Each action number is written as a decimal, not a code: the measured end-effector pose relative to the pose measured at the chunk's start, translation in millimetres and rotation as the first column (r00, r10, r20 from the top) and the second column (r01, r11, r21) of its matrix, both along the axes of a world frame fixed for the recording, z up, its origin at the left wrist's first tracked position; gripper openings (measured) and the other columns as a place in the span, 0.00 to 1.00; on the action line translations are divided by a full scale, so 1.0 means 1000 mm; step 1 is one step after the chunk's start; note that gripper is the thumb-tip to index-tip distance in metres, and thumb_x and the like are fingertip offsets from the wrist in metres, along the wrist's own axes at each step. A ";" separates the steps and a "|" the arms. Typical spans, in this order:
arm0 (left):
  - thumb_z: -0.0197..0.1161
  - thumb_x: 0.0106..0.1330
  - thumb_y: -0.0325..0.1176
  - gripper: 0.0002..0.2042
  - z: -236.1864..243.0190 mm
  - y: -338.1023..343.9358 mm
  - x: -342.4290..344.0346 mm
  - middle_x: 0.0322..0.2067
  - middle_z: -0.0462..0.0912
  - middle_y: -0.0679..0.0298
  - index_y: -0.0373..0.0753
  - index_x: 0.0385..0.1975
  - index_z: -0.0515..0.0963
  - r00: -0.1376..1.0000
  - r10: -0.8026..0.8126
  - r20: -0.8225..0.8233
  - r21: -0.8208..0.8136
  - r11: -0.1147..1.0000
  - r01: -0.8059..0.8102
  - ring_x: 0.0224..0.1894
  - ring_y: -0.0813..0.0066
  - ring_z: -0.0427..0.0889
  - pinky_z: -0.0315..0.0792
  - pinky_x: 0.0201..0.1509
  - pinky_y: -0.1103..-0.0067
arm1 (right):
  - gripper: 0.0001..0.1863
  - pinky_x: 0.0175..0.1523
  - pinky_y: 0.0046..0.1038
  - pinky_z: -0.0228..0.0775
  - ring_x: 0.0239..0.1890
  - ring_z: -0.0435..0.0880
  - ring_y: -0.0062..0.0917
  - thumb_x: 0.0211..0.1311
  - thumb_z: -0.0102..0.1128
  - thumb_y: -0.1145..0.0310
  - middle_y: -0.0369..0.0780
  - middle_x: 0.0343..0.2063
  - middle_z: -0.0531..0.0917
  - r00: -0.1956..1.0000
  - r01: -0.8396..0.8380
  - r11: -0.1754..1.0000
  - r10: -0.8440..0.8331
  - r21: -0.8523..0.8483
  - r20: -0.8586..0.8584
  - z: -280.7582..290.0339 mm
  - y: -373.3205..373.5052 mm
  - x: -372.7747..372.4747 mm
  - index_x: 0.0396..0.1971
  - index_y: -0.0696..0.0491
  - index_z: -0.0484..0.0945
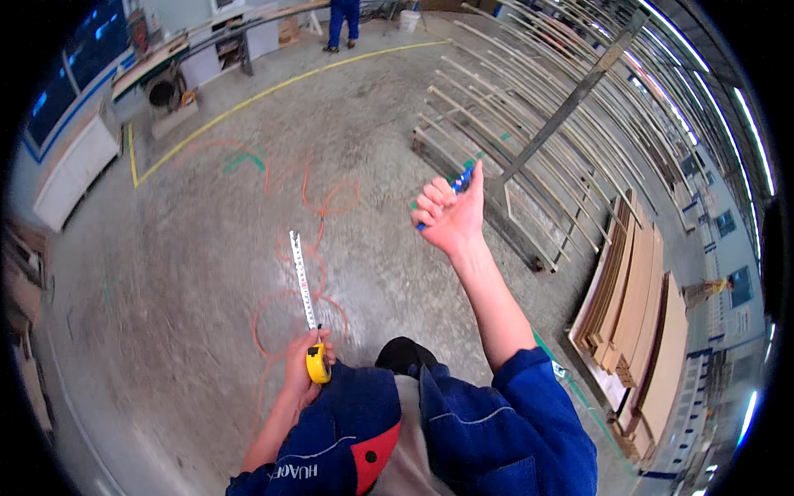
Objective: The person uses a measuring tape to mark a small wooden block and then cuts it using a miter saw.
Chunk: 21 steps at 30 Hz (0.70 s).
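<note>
Low in front of my body, my left hand (303,364) is closed around a yellow tape measure (318,364). Its white blade (303,281) sticks out forward over the floor, the tip free in the air. My right hand (454,213) is raised ahead and to the right, fingers curled round a slim blue object (461,181) that looks like a pen or marker. Part of that object is hidden in the fist; one end shows beside the upright thumb, the other below the curled fingers.
Long thin bars lie on a large metal rack (529,153) to the right. Stacked wooden boards (633,306) rest on a pallet farther right. An orange hose (321,227) loops across the concrete floor. A worker (342,23) stands at the far bench, near a white bucket (408,21).
</note>
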<state>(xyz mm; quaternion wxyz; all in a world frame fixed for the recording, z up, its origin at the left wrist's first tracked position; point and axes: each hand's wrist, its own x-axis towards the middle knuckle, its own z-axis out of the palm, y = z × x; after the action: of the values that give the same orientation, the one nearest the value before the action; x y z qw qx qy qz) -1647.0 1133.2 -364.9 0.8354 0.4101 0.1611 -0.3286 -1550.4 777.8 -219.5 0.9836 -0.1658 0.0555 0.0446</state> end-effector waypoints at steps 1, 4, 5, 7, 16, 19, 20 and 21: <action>0.60 0.75 0.42 0.17 0.006 -0.008 0.036 0.31 0.82 0.58 0.32 0.49 0.78 1.000 -0.001 -0.002 0.015 1.000 0.001 0.28 0.71 0.82 0.78 0.33 0.76 | 0.43 0.26 0.25 0.44 0.19 0.54 0.19 0.53 0.48 0.15 0.28 0.13 0.56 1.000 0.029 1.000 -0.029 -0.003 0.002 0.001 -0.016 0.024 0.10 0.44 0.53; 0.60 0.75 0.41 0.17 0.014 -0.051 0.145 0.30 0.82 0.59 0.32 0.48 0.79 0.997 -0.050 0.064 0.041 0.998 0.047 0.27 0.71 0.82 0.78 0.33 0.76 | 0.44 0.26 0.26 0.44 0.19 0.55 0.20 0.51 0.46 0.13 0.28 0.12 0.55 0.992 0.121 0.992 -0.120 -0.031 0.023 0.013 -0.081 0.095 0.09 0.43 0.53; 0.60 0.75 0.41 0.16 0.011 -0.068 0.176 0.29 0.82 0.59 0.32 0.48 0.79 0.995 -0.069 0.076 0.066 0.996 0.064 0.27 0.71 0.82 0.78 0.33 0.76 | 0.45 0.26 0.26 0.44 0.19 0.54 0.20 0.51 0.46 0.13 0.29 0.12 0.55 0.988 0.152 0.987 -0.151 -0.059 0.021 0.012 -0.105 0.118 0.08 0.43 0.53; 0.60 0.75 0.42 0.17 -0.002 -0.103 0.239 0.29 0.82 0.60 0.32 0.49 0.78 0.993 -0.068 0.094 0.087 0.994 0.060 0.26 0.71 0.82 0.78 0.32 0.76 | 0.44 0.26 0.26 0.44 0.18 0.54 0.20 0.52 0.46 0.14 0.29 0.12 0.55 0.976 0.215 0.972 -0.213 -0.092 0.038 0.009 -0.146 0.174 0.09 0.43 0.53; 0.61 0.73 0.46 0.19 -0.005 -0.265 0.491 0.29 0.80 0.63 0.36 0.50 0.76 0.998 0.055 -0.009 0.102 0.993 -0.054 0.26 0.71 0.79 0.75 0.31 0.74 | 0.38 0.25 0.26 0.44 0.17 0.54 0.19 0.58 0.51 0.26 0.28 0.12 0.55 0.992 0.035 0.999 -0.037 0.021 0.118 0.027 -0.279 0.500 0.10 0.43 0.53; 0.61 0.73 0.46 0.19 0.002 -0.293 0.562 0.29 0.80 0.63 0.35 0.50 0.76 0.992 0.118 -0.040 0.084 0.990 -0.114 0.26 0.71 0.78 0.75 0.32 0.74 | 0.41 0.25 0.26 0.44 0.18 0.55 0.19 0.56 0.47 0.19 0.28 0.12 0.56 0.989 -0.100 0.995 0.101 -0.020 0.110 0.024 -0.296 0.607 0.09 0.42 0.52; 0.61 0.73 0.45 0.18 -0.005 -0.298 0.586 0.29 0.80 0.63 0.35 0.49 0.76 0.990 0.139 -0.029 0.079 0.987 -0.137 0.26 0.71 0.78 0.75 0.32 0.75 | 0.42 0.25 0.26 0.44 0.18 0.55 0.19 0.55 0.46 0.17 0.29 0.12 0.56 0.983 -0.151 0.988 0.154 -0.044 0.103 0.022 -0.299 0.640 0.09 0.43 0.52; 0.60 0.74 0.44 0.18 -0.007 -0.311 0.616 0.30 0.81 0.61 0.33 0.50 0.77 0.984 0.175 -0.025 0.053 0.983 -0.174 0.27 0.71 0.79 0.76 0.33 0.75 | 0.43 0.25 0.25 0.44 0.18 0.55 0.20 0.54 0.45 0.15 0.29 0.12 0.56 0.974 -0.200 0.977 0.206 -0.074 0.092 0.023 -0.308 0.679 0.09 0.43 0.52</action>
<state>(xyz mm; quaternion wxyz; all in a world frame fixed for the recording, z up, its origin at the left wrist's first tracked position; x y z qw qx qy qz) -1030.5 822.4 -371.7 0.8479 0.4104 0.2169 -0.2559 -871.3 470.2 -196.3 0.9696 -0.2042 -0.0092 0.1348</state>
